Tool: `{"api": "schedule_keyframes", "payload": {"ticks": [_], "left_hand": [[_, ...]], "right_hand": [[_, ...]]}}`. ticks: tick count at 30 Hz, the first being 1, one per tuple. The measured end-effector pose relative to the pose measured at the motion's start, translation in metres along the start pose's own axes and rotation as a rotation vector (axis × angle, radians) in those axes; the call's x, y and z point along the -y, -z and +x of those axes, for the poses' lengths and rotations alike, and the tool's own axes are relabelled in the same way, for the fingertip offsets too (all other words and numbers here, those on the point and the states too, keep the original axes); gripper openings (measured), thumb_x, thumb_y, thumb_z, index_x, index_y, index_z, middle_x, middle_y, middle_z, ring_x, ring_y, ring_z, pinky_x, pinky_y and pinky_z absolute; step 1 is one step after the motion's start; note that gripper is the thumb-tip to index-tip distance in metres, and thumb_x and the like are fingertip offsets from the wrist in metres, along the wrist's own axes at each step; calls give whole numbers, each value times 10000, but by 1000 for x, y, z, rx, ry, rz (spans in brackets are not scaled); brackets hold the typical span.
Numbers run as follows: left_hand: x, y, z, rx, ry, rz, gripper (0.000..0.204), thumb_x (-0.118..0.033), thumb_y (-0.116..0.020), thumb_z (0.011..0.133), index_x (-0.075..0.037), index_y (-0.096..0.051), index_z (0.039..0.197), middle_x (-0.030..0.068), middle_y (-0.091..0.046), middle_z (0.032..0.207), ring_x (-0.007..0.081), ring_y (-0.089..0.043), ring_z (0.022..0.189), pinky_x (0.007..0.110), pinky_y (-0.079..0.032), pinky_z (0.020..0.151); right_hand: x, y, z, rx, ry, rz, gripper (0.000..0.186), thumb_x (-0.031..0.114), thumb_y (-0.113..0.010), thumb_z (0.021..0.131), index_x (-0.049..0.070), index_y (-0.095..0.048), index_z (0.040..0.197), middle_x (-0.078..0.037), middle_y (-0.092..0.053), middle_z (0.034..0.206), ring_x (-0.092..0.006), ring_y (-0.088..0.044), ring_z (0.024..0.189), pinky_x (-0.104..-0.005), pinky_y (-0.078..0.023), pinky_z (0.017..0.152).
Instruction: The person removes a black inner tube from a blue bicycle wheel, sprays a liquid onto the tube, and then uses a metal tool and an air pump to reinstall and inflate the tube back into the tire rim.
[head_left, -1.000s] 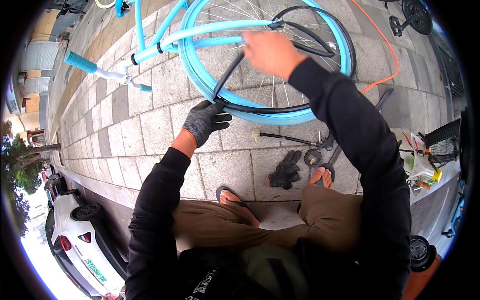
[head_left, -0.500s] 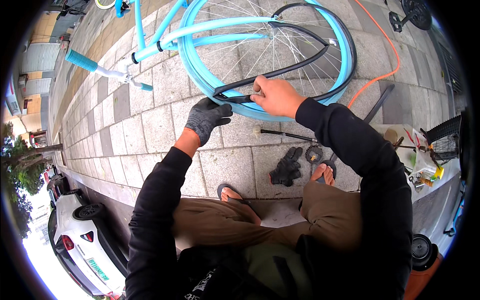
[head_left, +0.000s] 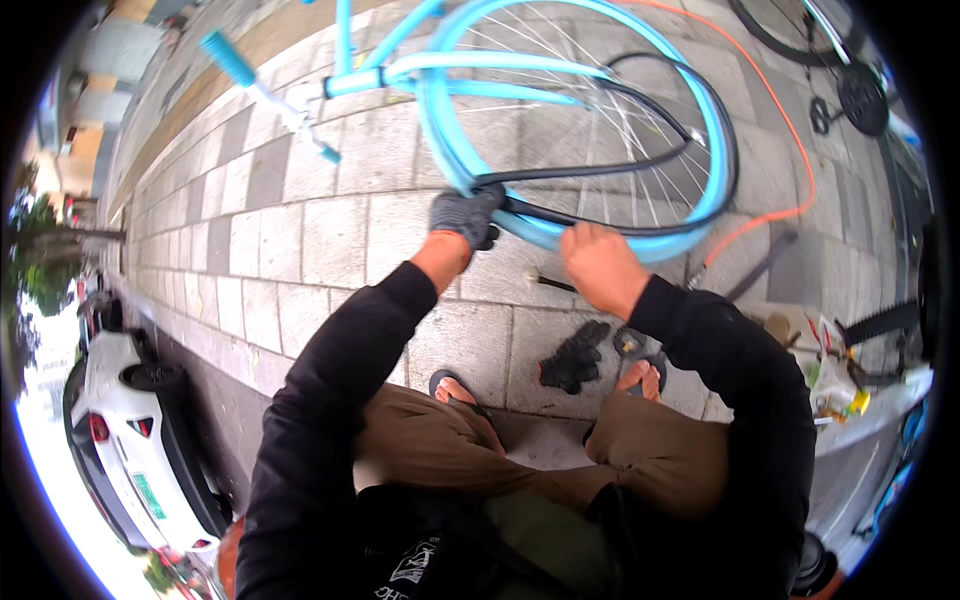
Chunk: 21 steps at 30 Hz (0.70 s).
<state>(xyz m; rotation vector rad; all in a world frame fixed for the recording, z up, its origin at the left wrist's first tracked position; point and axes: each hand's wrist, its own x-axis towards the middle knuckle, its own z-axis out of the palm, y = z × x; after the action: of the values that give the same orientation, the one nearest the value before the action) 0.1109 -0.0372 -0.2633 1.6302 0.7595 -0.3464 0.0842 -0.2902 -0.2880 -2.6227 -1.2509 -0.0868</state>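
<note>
My left hand (head_left: 467,218), in a grey glove, is closed on the light-blue tyre (head_left: 450,150) of a bicycle wheel and the black inner tube (head_left: 635,165) beside it. My bare right hand (head_left: 603,265) pinches at the tube along the tyre's lower edge; its fingertips are slightly blurred. Part of the tube loops loosely across the spokes. The wheel joins a light-blue frame (head_left: 352,83) with handlebars (head_left: 230,60). Below my hands a dark glove (head_left: 570,355) lies beside a short black hose (head_left: 553,281), partly hidden by my right hand.
An orange hose (head_left: 806,190) curves along the right, near a pedal and crank (head_left: 860,100). A bag of tools (head_left: 835,375) sits at right. A white car (head_left: 140,440) stands by the kerb at left. My sandalled feet (head_left: 450,390) are below.
My right hand has come down from over the spokes to the tyre's lower edge and shifted right along the tube. The view has shifted, with the wheel and my left hand appearing farther right.
</note>
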Motion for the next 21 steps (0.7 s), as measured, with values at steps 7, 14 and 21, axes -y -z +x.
{"api": "schedule_keyframes", "payload": {"ticks": [7,14,21], "left_hand": [[-8,-7,0,-90,-121,138,455,-410,-831,878,8,-690,990,113,-677,677,211,-614,466,370,-500,429],[-10,21,-22,-15,-44,-33,366,-315,-802,849,17,-701,964,155,-717,743,248,-664,514,397,-530,449],[-7,38,-15,257,-132,3,399,-336,-731,922,53,-723,1010,163,-741,810,280,-724,619,411,-615,561]], "right_hand": [[-4,3,18,63,-296,329,374,135,-729,727,17,-565,1042,-246,-653,941,-493,-660,902,-581,-514,774],[24,10,90,74,-405,570,417,323,-843,774,34,-550,845,-184,-624,775,-418,-620,732,-512,-471,667],[17,-2,92,-45,-427,626,444,373,-878,842,11,-621,838,-116,-597,691,-283,-580,633,-435,-457,619]]}}
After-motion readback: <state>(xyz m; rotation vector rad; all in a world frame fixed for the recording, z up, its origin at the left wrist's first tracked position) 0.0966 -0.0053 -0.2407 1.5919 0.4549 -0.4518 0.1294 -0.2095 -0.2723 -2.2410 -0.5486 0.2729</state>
